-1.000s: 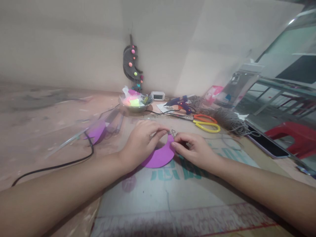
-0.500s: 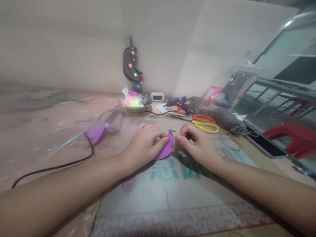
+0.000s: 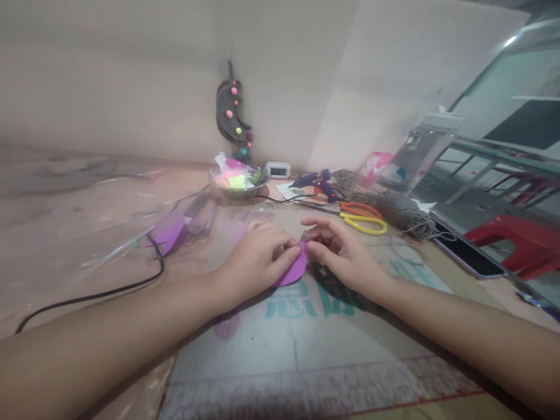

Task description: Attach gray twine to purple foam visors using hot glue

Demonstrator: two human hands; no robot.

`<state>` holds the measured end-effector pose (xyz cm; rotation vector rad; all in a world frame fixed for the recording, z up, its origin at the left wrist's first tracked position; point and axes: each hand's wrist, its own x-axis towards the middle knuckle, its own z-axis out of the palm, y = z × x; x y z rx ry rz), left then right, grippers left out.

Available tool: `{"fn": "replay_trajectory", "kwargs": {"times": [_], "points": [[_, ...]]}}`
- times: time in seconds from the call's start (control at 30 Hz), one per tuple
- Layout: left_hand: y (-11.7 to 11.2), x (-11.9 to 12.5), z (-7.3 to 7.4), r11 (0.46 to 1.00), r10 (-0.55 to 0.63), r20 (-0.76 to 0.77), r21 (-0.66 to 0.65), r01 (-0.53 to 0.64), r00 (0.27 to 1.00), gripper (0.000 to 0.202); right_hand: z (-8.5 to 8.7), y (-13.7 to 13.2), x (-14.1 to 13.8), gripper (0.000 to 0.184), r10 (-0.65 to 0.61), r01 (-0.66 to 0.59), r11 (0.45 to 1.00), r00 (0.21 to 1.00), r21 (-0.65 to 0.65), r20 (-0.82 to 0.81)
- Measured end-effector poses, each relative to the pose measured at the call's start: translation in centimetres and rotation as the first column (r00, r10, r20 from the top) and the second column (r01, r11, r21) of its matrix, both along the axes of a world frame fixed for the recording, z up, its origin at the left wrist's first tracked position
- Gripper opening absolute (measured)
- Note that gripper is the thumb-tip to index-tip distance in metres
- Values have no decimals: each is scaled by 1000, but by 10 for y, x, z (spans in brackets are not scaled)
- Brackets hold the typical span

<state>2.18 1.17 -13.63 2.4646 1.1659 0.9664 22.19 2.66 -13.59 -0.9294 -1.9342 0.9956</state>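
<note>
A purple teardrop-shaped cutout is held just above the cardboard sheet, with a bit of grey cord at its narrow tip. My left hand pinches the cutout's left side between thumb and fingers. From the other side my right hand closes thumb and fingers at the narrow tip, beside the cord, its index finger raised over the top. The fingers hide part of the cord and the upper edge of the cutout.
Behind the hands lie scissors, a blue glue gun, a bowl of colourful pieces and a small clock. Grey yarn and a phone are right. Another purple piece and a black cable lie left.
My right hand has moved left to the cutout's tip, from slightly apart to touching it, and its index finger has lifted. My left hand keeps its pinch.
</note>
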Motion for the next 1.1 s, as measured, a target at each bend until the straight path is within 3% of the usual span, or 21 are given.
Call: {"fn": "replay_trajectory", "kwargs": {"times": [0.13, 0.5, 0.67, 0.73, 0.83, 0.97, 1.1], "points": [[1, 0, 0, 1000, -2, -5, 5, 2, 1000, 30, 0, 1, 0, 27, 23, -23, 999, 1000, 29, -11], [0, 1, 0, 1000, -10, -23, 12, 11, 1000, 30, 0, 2, -1, 17, -107, 104, 992, 994, 65, 36], [0, 0, 2, 1000, 3, 8, 15, -4, 1000, 27, 1, 1, -1, 23, -74, 73, 997, 997, 40, 14], [0, 0, 2, 999, 28, 32, 18, -28, 999, 26, 2, 1, 0, 27, -114, 114, 992, 993, 59, 10], [0, -1, 2, 999, 40, 58, 14, -41, 997, 26, 6, 0, 1, 18, -181, 171, 977, 980, 129, 76], [0, -1, 0, 999, 49, 78, 0, -49, 996, 25, 8, -2, 1, 25, -115, 79, 987, 958, 140, 263], [1, -1, -2, 999, 43, 81, -3, -43, 996, 21, 7, -2, -1, 25, -80, 25, 982, 952, 185, 295]]}}
